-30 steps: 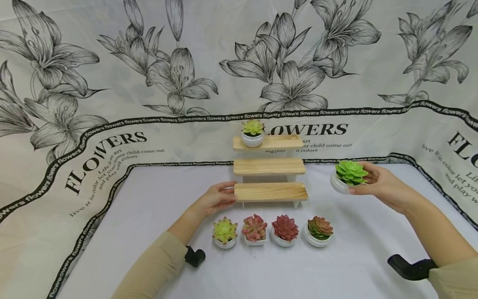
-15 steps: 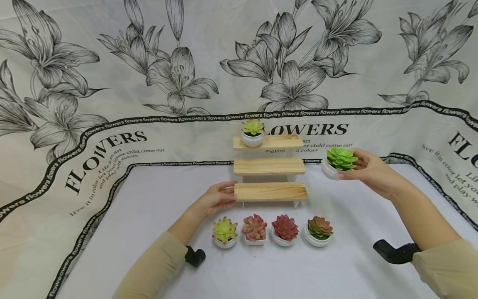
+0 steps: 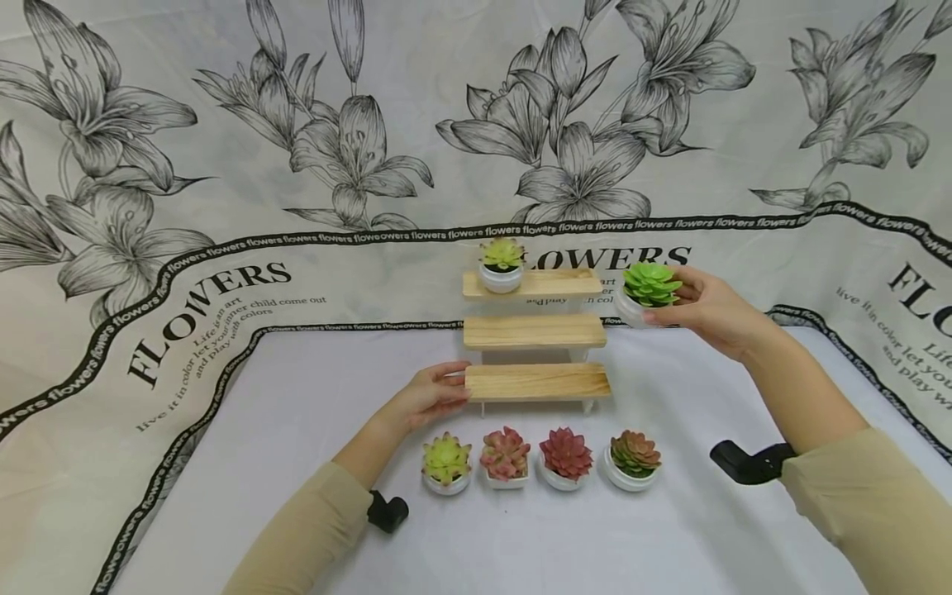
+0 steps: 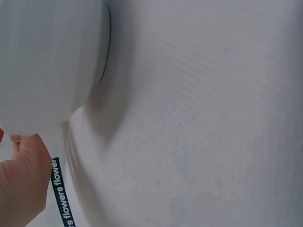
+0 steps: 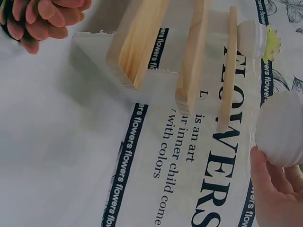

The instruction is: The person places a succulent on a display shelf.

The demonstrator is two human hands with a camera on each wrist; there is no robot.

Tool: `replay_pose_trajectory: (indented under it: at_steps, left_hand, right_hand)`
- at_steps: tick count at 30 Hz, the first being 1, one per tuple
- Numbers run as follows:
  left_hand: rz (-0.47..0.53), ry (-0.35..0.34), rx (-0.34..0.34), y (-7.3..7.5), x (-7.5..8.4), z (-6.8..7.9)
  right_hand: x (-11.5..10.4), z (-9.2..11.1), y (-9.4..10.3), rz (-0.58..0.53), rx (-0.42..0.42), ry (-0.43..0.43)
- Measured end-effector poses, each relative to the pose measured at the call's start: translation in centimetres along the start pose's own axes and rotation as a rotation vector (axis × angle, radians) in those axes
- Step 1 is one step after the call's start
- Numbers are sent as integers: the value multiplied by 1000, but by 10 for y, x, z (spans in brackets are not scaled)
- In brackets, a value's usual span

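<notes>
A: Starting left of the wooden stand point(image 3: 535, 332), what is there?

B: The left hand point(image 3: 426, 399), its fingers touching the left end of the stand's lowest board point(image 3: 535, 383). Whether they pinch it or only rest there, I cannot tell. That hand has stayed put over the last second.

A: And moving right?

B: On the surface point(image 3: 535, 545), in front of the stand's left end, a yellow-green plant point(image 3: 446, 460). Then, up on the left part of the stand's top board point(image 3: 565, 284), a lime plant point(image 3: 502, 263). Back in front of the stand come a pink plant point(image 3: 506, 454), a dark red plant point(image 3: 566, 454) and, just past its right end, a reddish-green plant point(image 3: 634, 457).

A: So what has changed?

B: The far right side. The right hand point(image 3: 706, 310), thumb and fingers pinching a white pot point(image 3: 630, 310), has carried the bright green plant point(image 3: 650, 285) leftward and upward, from well right of the stand to near the top board's right end.

A: Meaning?

B: I judge it about level with that board now, though a gap remains: it is not on the stand yet.
</notes>
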State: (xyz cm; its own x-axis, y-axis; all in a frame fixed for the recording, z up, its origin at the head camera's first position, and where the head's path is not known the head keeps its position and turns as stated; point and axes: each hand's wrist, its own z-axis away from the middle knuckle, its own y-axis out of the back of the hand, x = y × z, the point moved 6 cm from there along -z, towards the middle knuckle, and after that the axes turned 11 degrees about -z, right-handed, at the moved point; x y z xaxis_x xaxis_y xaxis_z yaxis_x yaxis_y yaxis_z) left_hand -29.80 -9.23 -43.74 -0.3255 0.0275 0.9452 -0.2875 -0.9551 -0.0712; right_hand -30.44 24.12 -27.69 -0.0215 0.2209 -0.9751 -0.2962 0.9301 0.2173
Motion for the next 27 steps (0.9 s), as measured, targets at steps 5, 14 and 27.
replay_pose_trajectory:
  at_steps: [5, 14, 27]
  left_hand:
    - [-3, -4, 4, 0, 0, 1]
    - [-11, 5, 3, -2, 1, 2]
    - [22, 61, 40, -2, 2, 2]
  right_hand:
    - [-6, -10, -6, 6, 11, -7]
    - [-3, -22, -14, -2, 19, -12]
    - [-8, -38, -30, -30, 19, -29]
